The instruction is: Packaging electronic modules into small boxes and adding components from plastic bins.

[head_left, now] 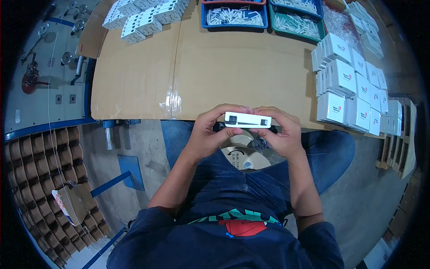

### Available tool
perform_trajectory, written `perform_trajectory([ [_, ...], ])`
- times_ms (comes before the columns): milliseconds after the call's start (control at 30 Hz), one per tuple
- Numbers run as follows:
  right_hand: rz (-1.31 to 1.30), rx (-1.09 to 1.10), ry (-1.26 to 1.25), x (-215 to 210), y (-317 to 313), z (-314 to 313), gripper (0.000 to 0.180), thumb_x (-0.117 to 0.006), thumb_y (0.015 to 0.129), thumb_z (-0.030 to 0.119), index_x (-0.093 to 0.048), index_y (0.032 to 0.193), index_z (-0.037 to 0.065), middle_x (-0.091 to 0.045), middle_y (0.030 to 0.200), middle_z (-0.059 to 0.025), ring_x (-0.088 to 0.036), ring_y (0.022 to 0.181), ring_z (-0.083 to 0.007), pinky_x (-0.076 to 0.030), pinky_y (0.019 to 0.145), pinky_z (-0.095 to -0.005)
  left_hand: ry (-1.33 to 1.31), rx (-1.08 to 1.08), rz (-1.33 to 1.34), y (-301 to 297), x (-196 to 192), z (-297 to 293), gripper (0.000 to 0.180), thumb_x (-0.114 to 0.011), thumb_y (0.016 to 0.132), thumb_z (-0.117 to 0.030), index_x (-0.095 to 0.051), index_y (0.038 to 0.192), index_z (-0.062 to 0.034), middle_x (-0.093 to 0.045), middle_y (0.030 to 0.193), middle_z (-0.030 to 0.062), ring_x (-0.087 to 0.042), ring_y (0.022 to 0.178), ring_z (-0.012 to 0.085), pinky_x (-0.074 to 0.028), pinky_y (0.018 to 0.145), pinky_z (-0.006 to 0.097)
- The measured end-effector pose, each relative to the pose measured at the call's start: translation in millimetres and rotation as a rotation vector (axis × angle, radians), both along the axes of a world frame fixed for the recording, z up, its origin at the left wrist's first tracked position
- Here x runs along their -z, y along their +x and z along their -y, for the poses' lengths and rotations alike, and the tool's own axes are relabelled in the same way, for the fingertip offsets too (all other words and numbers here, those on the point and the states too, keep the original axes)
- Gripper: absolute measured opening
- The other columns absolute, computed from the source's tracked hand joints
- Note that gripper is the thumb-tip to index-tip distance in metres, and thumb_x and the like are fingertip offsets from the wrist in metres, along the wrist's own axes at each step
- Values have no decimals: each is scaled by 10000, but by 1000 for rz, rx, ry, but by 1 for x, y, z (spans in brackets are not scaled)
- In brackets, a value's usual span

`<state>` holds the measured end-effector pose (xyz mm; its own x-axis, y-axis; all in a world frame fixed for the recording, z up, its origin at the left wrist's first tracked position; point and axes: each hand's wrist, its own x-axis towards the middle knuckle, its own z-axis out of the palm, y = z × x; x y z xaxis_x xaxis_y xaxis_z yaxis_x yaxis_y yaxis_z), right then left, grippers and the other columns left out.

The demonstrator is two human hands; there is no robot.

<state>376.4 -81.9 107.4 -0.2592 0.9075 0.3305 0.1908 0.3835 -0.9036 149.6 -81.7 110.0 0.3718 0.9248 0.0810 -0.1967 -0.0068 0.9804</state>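
You are holding a small white box (247, 120) between both hands, just over your lap and at the near edge of the cardboard-covered table (210, 76). Your left hand (210, 132) is curling around its left end, thumb on the near side and fingertips over the top; your right hand (277, 132) is gripping the right end the same way. Both hands are closed on the box, not flat or spread.

By the look of it, you are closing or checking the box, so the packing step seems near its end. A spool (244, 154) is sitting between your knees, and something dark is showing under your right fingers, too hidden to tell.

The next move probably calls for a firm, even press on the flaps, then a free spot beside the stacked boxes (347, 89) on your right.
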Motion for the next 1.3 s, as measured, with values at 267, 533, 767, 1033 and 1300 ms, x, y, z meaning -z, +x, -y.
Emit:
perform_trajectory([
  [267,-17,2,-82,-3,-3,1,308,-846,806,72,-737,1088,10,-770,1060,-128,-750,983,-222,-579,864,-337,-14,-17,13,0,5,-1,381,-778,882,-54,-681,1247,-8,-734,1219,123,-679,1164,216,-526,1022,362],
  [533,-23,-15,-116,-7,-3,0,354,-865,789,65,-724,1107,-2,-770,1085,-128,-743,1014,-225,-572,908,-340,-5,-53,-52,0,2,0,349,-773,892,-66,-690,1225,1,-754,1170,115,-701,1106,216,-534,996,348],
  [767,-26,-20,-100,-3,-1,-2,335,-854,791,50,-736,1102,6,-769,1081,-131,-745,1009,-228,-575,894,-336,114,13,-136,-2,2,-6,412,-790,880,-82,-649,1257,8,-670,1298,176,-627,1252,279,-500,1078,401],
  [1033,-6,5,-59,-1,-1,1,306,-855,809,90,-747,1084,13,-774,1045,-121,-750,964,-215,-578,848,-327,35,46,-70,-1,1,-5,408,-786,882,-87,-653,1257,2,-662,1300,166,-620,1260,278,-498,1080,403],
  [1300,6,-27,-146,-7,-2,-2,348,-866,781,56,-735,1099,0,-769,1088,-127,-741,1030,-238,-571,908,-344,59,-24,-174,-5,7,-2,365,-771,872,5,-679,1226,15,-715,1216,141,-678,1152,225,-553,991,340],
])
